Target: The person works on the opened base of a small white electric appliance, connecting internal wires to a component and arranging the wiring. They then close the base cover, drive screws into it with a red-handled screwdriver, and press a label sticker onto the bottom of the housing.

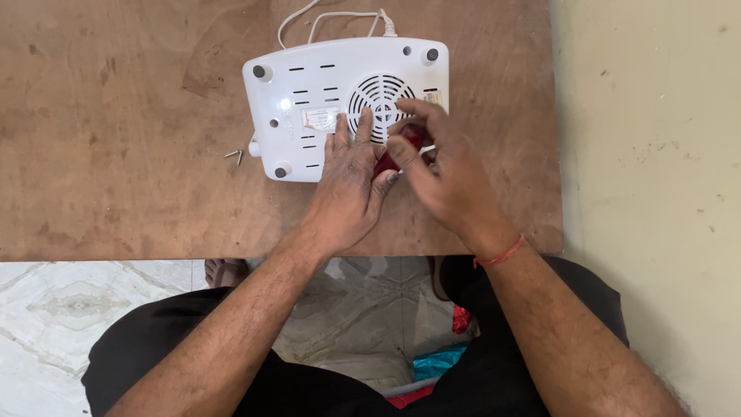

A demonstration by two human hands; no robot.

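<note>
Both hands at work on an upturned white appliance, at the far right of the wooden board.

White appliance [332,93] lying underside up near the board's [116,154] far edge, round vent grille [380,96] toward its right end, cord [324,17] trailing off the far edge. Left hand [351,181] pressed flat on the casing, fingers spread narrowly beside the grille. Right hand [444,166] curled around a red-handled screwdriver [401,147], covering the appliance's near right corner. Two loose screws [235,156] left on the board just beside the appliance's left end. Cream wall [656,154] along the board's right edge.
</note>
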